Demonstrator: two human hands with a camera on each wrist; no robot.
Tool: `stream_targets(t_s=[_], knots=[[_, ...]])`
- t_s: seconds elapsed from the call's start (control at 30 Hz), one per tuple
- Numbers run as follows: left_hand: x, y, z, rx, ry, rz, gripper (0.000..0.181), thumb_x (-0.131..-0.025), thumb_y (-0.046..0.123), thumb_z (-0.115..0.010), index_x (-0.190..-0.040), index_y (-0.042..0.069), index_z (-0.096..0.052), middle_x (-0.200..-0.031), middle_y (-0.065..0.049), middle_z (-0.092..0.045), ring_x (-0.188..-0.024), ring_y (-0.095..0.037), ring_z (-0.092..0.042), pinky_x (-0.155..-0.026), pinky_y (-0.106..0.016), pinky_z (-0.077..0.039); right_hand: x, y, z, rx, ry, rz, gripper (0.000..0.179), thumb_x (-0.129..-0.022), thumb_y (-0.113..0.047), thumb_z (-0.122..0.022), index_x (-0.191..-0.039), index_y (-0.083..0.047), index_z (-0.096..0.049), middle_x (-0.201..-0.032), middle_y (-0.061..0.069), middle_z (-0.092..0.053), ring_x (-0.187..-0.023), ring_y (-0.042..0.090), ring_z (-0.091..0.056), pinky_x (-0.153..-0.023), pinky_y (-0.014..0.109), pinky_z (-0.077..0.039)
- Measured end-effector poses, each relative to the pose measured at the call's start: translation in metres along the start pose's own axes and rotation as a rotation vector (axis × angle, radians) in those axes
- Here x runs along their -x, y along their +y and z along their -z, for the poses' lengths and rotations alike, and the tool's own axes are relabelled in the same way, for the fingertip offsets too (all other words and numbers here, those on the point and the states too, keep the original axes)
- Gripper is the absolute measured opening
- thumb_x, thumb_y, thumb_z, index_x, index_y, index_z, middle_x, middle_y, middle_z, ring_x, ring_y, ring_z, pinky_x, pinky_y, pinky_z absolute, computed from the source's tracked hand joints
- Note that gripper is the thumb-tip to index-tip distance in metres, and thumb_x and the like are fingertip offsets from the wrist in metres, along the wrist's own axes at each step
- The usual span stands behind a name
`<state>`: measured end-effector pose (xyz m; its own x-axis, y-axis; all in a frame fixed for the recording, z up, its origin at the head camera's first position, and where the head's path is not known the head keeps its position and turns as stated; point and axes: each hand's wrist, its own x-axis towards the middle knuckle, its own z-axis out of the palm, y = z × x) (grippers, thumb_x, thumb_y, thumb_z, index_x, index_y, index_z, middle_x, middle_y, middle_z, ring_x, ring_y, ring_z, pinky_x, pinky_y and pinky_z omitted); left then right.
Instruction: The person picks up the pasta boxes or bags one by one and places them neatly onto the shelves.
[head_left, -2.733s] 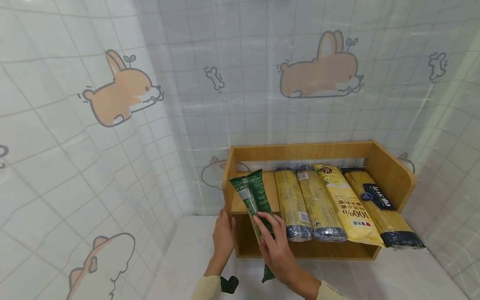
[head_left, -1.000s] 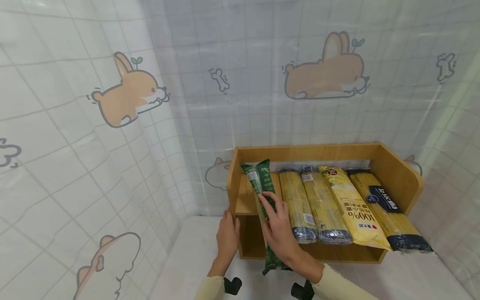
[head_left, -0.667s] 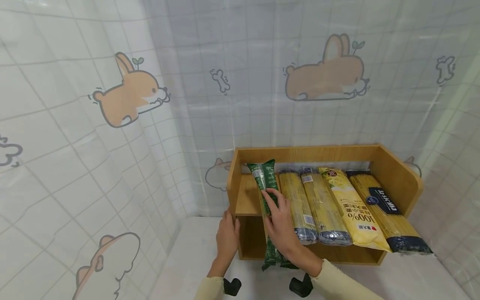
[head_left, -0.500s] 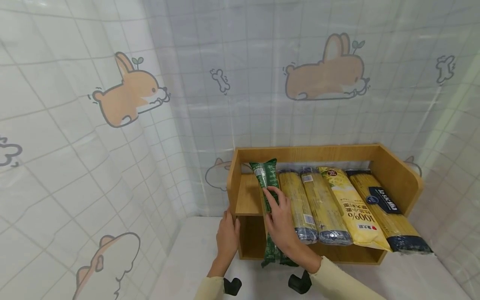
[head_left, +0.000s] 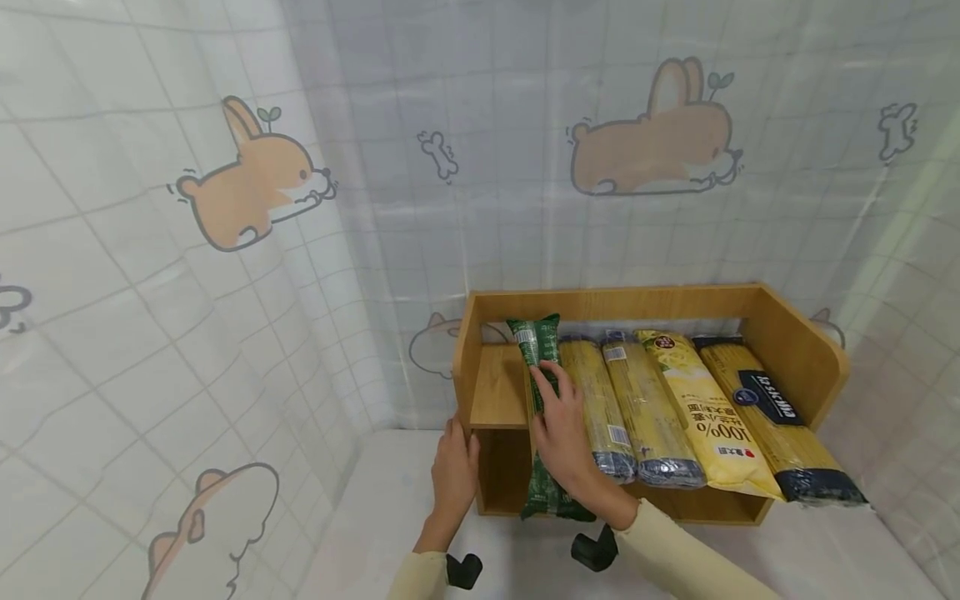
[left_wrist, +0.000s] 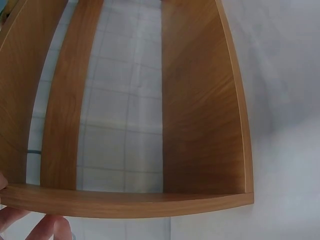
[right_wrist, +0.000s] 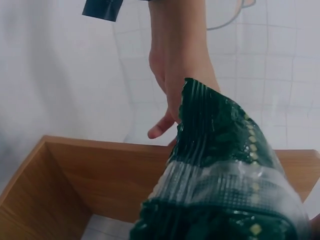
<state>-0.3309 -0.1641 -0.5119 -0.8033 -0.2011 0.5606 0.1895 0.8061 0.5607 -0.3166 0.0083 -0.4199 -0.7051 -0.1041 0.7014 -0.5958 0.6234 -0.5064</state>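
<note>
My right hand [head_left: 562, 433] grips a long green pasta packet [head_left: 536, 340] from above, thumb on one side and fingers on the other. The packet lies lengthwise over the upper board of a wooden shelf [head_left: 498, 387], right beside the leftmost clear pack of spaghetti [head_left: 592, 400]. Its near end sticks out past the board's front edge. In the right wrist view, the crimped end of the packet [right_wrist: 220, 145] fills the foreground. My left hand [head_left: 453, 467] holds the shelf's left side panel, its fingertips [left_wrist: 45, 227] at the panel's edge in the left wrist view.
Right of the first spaghetti pack lie another clear pack [head_left: 648, 408], a yellow pasta bag [head_left: 708, 417] and a dark-labelled spaghetti pack [head_left: 772, 417], all overhanging the front. Below is an open lower compartment [head_left: 502, 475]. A printed curtain [head_left: 510, 233] hangs behind.
The green packet has moved right and farther back over the board, turning straighter, with my right hand on it. My left hand has stayed on the side panel.
</note>
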Motion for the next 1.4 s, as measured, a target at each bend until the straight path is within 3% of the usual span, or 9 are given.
stream_targets(t_s=[0.27,0.5,0.7,0.83,0.97,1.07,1.13,1.2,1.4], knots=[[0.0,0.0,0.001,0.014,-0.011,0.005,0.044,-0.099,0.008,-0.061,-0.14,-0.007,-0.053,-0.121,-0.023,-0.066,-0.099,-0.042,-0.068,-0.073,-0.056,-0.057,-0.01,0.002,0.0,-0.006,-0.021,0.013,0.054,-0.087,0.017,-0.056,-0.141,0.01,-0.054,-0.15,0.025,-0.048,-0.114,0.038,-0.058,-0.087,0.043,-0.029],[0.0,0.0,0.0,0.007,-0.013,0.017,0.044,-0.098,0.008,-0.062,-0.139,-0.005,-0.053,-0.121,-0.023,-0.066,-0.099,-0.042,-0.068,-0.072,-0.057,-0.057,-0.015,0.004,0.001,-0.005,-0.04,-0.021,0.054,-0.087,0.016,-0.055,-0.141,0.011,-0.054,-0.15,0.026,-0.048,-0.087,0.029,-0.058,-0.084,0.04,-0.026],[-0.001,0.0,0.001,0.0,-0.011,0.019,0.043,-0.098,0.008,-0.062,-0.138,-0.006,-0.054,-0.119,-0.022,-0.066,-0.098,-0.041,-0.068,-0.071,-0.055,-0.057,-0.019,0.005,0.003,-0.011,-0.08,-0.055,0.053,-0.089,0.013,-0.058,-0.142,0.01,-0.053,-0.154,0.027,-0.044,-0.061,0.011,-0.039,-0.08,0.039,-0.024],[-0.001,0.0,0.002,0.001,-0.013,0.018,0.043,-0.098,0.009,-0.062,-0.138,-0.005,-0.054,-0.119,-0.023,-0.066,-0.098,-0.042,-0.068,-0.07,-0.056,-0.057,-0.02,0.006,0.005,-0.013,-0.117,-0.109,0.048,-0.09,0.009,-0.059,-0.138,0.008,-0.056,-0.154,0.026,-0.044,-0.056,0.005,-0.034,-0.085,0.045,-0.033],[-0.001,0.0,0.002,0.003,-0.026,0.02,0.044,-0.1,0.011,-0.062,-0.14,-0.005,-0.053,-0.121,-0.023,-0.066,-0.099,-0.042,-0.068,-0.071,-0.056,-0.057,-0.021,0.006,0.007,-0.007,-0.147,-0.151,0.04,-0.091,0.004,-0.061,-0.132,0.005,-0.061,-0.153,0.026,-0.044,-0.055,0.011,-0.041,-0.092,0.057,-0.039],[-0.002,0.0,0.002,0.003,-0.029,0.023,0.045,-0.1,0.012,-0.062,-0.141,-0.005,-0.053,-0.123,-0.024,-0.066,-0.1,-0.042,-0.068,-0.072,-0.056,-0.058,-0.022,0.004,0.008,0.005,-0.17,-0.161,0.038,-0.092,0.001,-0.062,-0.13,0.003,-0.061,-0.153,0.027,-0.043,-0.07,0.025,-0.06,-0.099,0.064,-0.039],[-0.002,0.0,0.001,-0.001,-0.033,0.023,0.045,-0.1,0.012,-0.061,-0.14,-0.005,-0.053,-0.123,-0.024,-0.066,-0.1,-0.042,-0.068,-0.073,-0.056,-0.058,-0.022,0.004,0.008,0.011,-0.181,-0.169,0.037,-0.094,-0.001,-0.062,-0.131,0.002,-0.061,-0.153,0.027,-0.042,-0.09,0.036,-0.066,-0.101,0.065,-0.038],[-0.002,0.0,0.001,-0.001,-0.036,0.023,0.045,-0.1,0.012,-0.061,-0.14,-0.005,-0.053,-0.123,-0.024,-0.066,-0.101,-0.042,-0.068,-0.072,-0.056,-0.058,-0.021,0.003,0.009,0.011,-0.19,-0.176,0.036,-0.095,-0.003,-0.061,-0.131,0.002,-0.06,-0.153,0.027,-0.042,-0.109,0.045,-0.061,-0.102,0.065,-0.038],[-0.002,0.0,0.001,-0.008,-0.04,0.03,0.045,-0.101,0.013,-0.062,-0.14,-0.005,-0.053,-0.124,-0.023,-0.066,-0.101,-0.041,-0.069,-0.072,-0.056,-0.058,-0.016,0.002,0.014,0.008,-0.238,-0.155,0.038,-0.1,-0.011,-0.06,-0.135,0.003,-0.056,-0.152,0.03,-0.043,-0.126,0.054,-0.049,-0.103,0.067,-0.038]])
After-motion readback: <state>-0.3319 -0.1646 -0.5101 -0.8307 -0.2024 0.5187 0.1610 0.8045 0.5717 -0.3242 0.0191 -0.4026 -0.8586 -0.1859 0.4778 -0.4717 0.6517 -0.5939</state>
